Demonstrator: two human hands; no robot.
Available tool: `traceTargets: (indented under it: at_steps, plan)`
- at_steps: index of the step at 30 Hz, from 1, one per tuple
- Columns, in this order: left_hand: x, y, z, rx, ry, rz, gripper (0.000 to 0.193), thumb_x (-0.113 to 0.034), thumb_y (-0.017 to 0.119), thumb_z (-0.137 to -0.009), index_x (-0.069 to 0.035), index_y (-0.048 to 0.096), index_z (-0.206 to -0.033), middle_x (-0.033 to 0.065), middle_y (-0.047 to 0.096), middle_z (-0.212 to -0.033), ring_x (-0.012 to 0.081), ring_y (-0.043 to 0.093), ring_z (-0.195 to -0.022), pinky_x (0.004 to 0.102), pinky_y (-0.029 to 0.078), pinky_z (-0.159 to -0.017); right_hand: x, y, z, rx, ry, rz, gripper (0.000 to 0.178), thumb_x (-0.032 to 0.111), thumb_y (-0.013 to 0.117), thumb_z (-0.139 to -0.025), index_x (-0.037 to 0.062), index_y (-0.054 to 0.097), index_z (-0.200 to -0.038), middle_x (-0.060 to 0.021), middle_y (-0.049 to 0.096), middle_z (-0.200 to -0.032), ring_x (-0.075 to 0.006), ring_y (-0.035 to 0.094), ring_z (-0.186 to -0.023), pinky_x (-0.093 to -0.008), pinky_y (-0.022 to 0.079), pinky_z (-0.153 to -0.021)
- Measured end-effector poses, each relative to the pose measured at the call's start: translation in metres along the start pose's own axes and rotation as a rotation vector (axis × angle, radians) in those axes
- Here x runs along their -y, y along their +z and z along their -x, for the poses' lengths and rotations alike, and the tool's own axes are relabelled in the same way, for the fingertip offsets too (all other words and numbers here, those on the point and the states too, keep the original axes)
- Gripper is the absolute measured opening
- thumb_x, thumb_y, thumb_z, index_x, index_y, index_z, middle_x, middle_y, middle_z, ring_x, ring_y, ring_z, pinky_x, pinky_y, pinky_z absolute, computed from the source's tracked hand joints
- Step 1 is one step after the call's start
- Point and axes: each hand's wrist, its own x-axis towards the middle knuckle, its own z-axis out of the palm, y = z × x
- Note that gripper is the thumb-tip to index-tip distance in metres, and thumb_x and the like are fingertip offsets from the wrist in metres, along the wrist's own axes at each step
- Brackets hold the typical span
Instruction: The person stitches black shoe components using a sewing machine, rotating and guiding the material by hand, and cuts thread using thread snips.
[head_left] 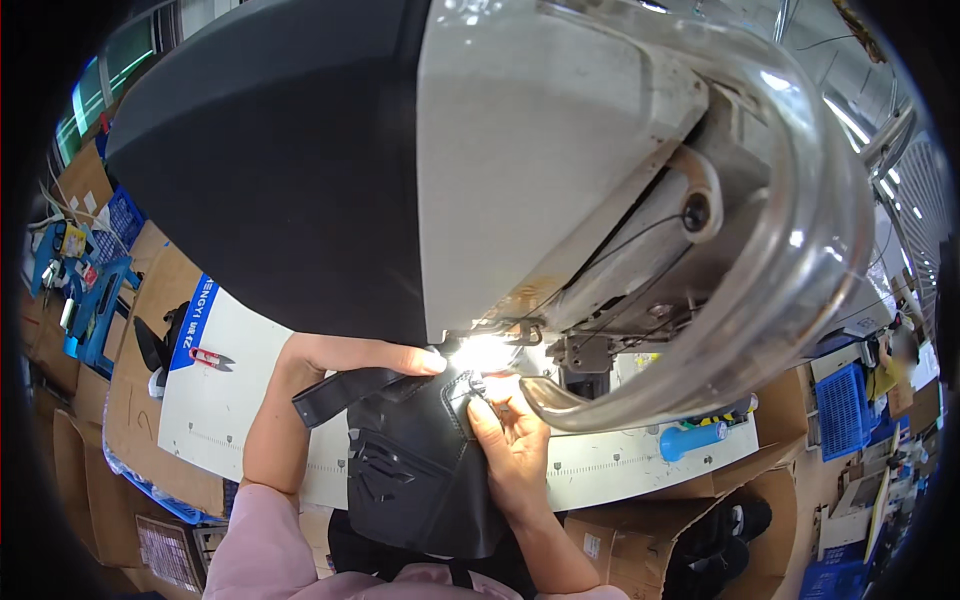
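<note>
At the sewing machine (pixel 520 150), a black piece (pixel 425 490) overhangs the near edge of the desk (pixel 600 480). The left hand (pixel 345 353) lies along its top, grip hidden; the right hand (pixel 517 450) pinches its upper right edge. Red snips (pixel 210 360) lie far left, a blue spool (pixel 690 440) right.

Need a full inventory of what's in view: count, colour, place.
Machine head: 1, dark and light grey, top centre
Curved bar: 1, silvery and glossy, right of machine head
Black piece: 1, black, below machine head
Strap: 1, black, by the left hand
Worktable: 1, white, centre
Snips: 1, red-handled, table's left
Cylinder: 1, light blue, table's right
Baskets: at least 2, blue, far left and right
Cardboard boxes: several, brown, both sides
Background clutter: too small to count
Left hand: 1, bare, upper left of piece
Right hand: 1, bare, piece's right edge
</note>
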Motion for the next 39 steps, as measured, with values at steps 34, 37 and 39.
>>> traceTargets:
  at_steps: [34,37,39]
  plan:
    - [0.017,-0.01,-0.015,0.147,-0.082,0.0,0.031,-0.017,0.082,-0.068,-0.001,0.068,-0.09,0.0055,0.066,-0.082,0.0134,0.061,-0.072,0.0257,0.05,-0.063,-0.012,0.004,-0.003,-0.064,-0.06,0.072,0.02,0.003,0.056,-0.091,-0.0023,0.053,-0.11,-0.0044,0.059,-0.099,-0.0069,0.054,-0.09,-0.0217,0.043,-0.083]
    - [0.024,-0.011,-0.019,0.165,-0.008,-0.033,0.028,-0.015,0.08,-0.071,-0.001,0.068,-0.092,0.0063,0.066,-0.084,0.0137,0.062,-0.074,0.0257,0.051,-0.064,-0.01,0.006,-0.003,-0.079,-0.039,0.079,0.012,0.003,0.056,-0.091,-0.0017,0.054,-0.102,-0.0033,0.058,-0.097,-0.0059,0.053,-0.087,-0.0207,0.042,-0.081]
    - [0.025,-0.012,-0.018,0.149,0.004,-0.01,0.027,-0.015,0.079,-0.072,-0.001,0.068,-0.092,0.0064,0.066,-0.084,0.0137,0.062,-0.074,0.0257,0.051,-0.065,-0.007,0.008,-0.002,-0.083,-0.018,0.079,0.01,0.003,0.056,-0.091,-0.0014,0.055,-0.1,-0.0028,0.058,-0.096,-0.0056,0.052,-0.086,-0.0203,0.042,-0.08]
